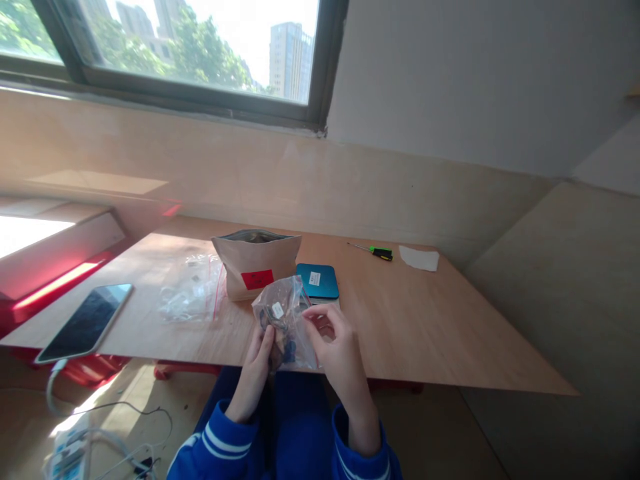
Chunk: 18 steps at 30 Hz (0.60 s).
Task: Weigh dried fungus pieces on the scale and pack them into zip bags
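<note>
Between my two hands, at the table's front edge, is a clear zip bag with a small white label and dark, bluish contents that I cannot make out. My left hand is closed on the bag's lower left side, thumb on top. At its right edge my right hand pinches the plastic between thumb and fingers. Just behind the bag stands an open kraft pouch with a red label. A blue flat tin with a white sticker lies right of the pouch, partly hidden by the bag and my right hand.
Several clear plastic bags lie left of the pouch. A tablet with a cable plugged in overhangs the front left edge. Toward the back right of the wooden table lie a green-and-black screwdriver and a white paper piece.
</note>
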### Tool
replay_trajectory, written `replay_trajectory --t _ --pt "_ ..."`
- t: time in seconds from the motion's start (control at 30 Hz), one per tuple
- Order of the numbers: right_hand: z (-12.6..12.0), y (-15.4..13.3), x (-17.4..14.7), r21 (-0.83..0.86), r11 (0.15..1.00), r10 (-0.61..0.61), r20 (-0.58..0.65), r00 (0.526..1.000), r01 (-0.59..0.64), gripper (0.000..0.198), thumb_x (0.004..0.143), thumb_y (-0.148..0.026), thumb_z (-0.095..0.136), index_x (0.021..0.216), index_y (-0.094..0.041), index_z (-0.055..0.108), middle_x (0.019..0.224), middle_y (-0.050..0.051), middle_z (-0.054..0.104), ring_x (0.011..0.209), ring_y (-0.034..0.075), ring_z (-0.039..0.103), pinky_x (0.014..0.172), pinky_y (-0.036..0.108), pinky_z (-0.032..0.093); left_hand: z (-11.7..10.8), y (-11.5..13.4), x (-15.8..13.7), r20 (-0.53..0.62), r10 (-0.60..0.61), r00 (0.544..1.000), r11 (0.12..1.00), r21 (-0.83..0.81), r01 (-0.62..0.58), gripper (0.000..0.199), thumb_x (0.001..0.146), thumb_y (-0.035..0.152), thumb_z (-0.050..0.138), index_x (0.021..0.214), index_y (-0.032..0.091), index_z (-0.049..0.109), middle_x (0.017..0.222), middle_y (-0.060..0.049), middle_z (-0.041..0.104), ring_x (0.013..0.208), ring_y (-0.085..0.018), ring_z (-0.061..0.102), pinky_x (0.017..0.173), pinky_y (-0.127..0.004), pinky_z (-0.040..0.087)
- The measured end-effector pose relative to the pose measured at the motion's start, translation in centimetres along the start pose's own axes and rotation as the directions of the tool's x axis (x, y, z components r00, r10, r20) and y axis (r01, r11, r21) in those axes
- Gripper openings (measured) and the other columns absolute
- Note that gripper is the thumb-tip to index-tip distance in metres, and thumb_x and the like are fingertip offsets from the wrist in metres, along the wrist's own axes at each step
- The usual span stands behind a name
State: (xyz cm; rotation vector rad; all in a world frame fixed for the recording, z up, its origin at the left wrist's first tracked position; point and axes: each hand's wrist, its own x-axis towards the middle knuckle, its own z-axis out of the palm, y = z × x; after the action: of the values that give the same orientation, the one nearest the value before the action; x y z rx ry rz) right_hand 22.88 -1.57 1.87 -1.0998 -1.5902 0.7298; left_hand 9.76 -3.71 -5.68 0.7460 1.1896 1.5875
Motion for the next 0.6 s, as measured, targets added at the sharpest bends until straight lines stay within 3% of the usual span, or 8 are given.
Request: replay_trajectory --t 0.1,0.27,0.37,0.5,0.6 --pt "0.4 -0.1 0.0 0.058 0.995 0.064 0.191 0.979 -0.077 0.018 0.086 -0.029 0.059 0.099 -0.020 0.066 0.100 0.007 0.067 0.082 0.018 0.066 0.075 0.029 0.056 -0.3 -0.1 0.0 0.011 0.063 0.998 0.997 0.047 -0.063 0.056 0.080 0.055 0.063 0.126 0.023 0.061 0.132 -0.007 0.062 0.132 -0.025 0.049 0.114 -0.041 0.033" --pt "1.0 0.2 -0.3 0.147 0.976 0.078 0.460 0.884 -0.163 0.047 0.086 -0.030 0.063 0.131 -0.026 0.054 0.124 0.006 0.063 0.116 0.022 0.061 0.097 0.035 0.051 -0.7 -0.2 -0.3 0.125 0.155 0.980 0.972 0.158 -0.174 0.064 0.081 0.058 0.061 0.133 0.022 0.056 0.142 -0.009 0.054 0.135 -0.028 0.045 0.116 -0.041 0.030" --pt "1.3 0.7 -0.4 0.163 0.970 0.083 0.482 0.872 -0.182 0.045 0.085 -0.028 0.063 0.129 -0.024 0.056 0.126 0.006 0.063 0.119 0.023 0.058 0.099 0.037 0.050 -0.8 -0.3 -0.3 0.140 0.135 0.981 0.972 0.176 -0.159 0.065 0.081 0.062 0.057 0.130 0.020 0.060 0.133 -0.010 0.062 0.130 -0.029 0.051 0.114 -0.043 0.033" --pt "1.5 1.4 -0.2 0.217 0.932 0.156 0.485 0.861 -0.291 0.035 0.084 -0.028 0.062 0.118 -0.021 0.063 0.117 0.007 0.068 0.103 0.022 0.066 0.088 0.034 0.055 -0.7 -0.4 0.2 0.066 0.067 0.996 0.991 0.111 -0.074 0.064 0.085 0.065 0.049 0.125 0.017 0.063 0.128 -0.010 0.065 0.127 -0.027 0.054 0.114 -0.042 0.034" --pt "1.4 1.8 0.0 0.255 0.893 0.209 0.494 0.844 -0.370 0.036 0.082 -0.029 0.064 0.116 -0.019 0.063 0.104 0.006 0.072 0.093 0.020 0.069 0.086 0.034 0.056 -0.6 -0.3 0.6 -0.014 0.017 1.000 0.999 0.041 -0.016 0.060 0.083 0.063 0.053 0.120 0.017 0.066 0.123 -0.010 0.068 0.122 -0.027 0.058 0.110 -0.041 0.039"
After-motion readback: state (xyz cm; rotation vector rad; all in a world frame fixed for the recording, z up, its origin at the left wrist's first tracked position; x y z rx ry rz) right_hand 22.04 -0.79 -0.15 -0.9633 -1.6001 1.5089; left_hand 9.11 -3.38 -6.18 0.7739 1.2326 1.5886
